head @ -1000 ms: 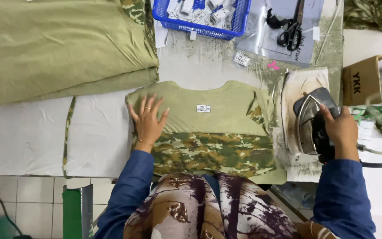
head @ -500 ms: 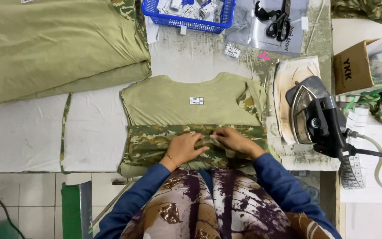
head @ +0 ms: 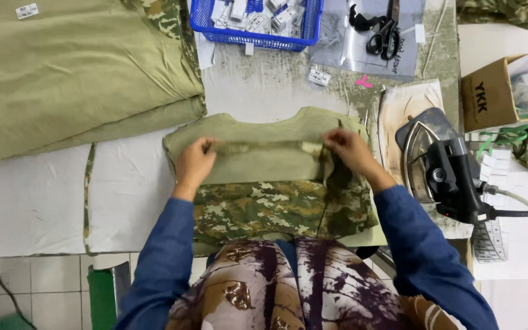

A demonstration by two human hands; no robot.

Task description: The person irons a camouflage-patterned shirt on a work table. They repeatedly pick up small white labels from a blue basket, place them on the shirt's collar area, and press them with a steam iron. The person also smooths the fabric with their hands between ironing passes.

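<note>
While pinching the folded edge of the olive-and-camouflage shirt (head: 270, 177) at both ends, held it stretched flat across the middle of the table (head: 276, 85). Left hand (head: 194, 164) clenched on the fold's left end, right hand (head: 348, 150) clenched on its right end, fingers curled over the cloth. Lay with plain olive upper part towards the far side and camouflage lower part towards the body, hanging slightly over the near table edge. Stood just right of the shirt: a black steam iron (head: 444, 171), upright on its stained rest pad (head: 407, 101), cord trailing off to the right. Sat beyond the shirt at the far edge: a blue plastic basket (head: 255, 21) filled with small tags, and black scissors (head: 383, 36) on a clear plastic bag. Lay to the far left: a large stack of folded olive fabric (head: 74, 73), touching the shirt's upper left corner. Stood at the right edge: a brown cardboard box (head: 487, 95).
</note>
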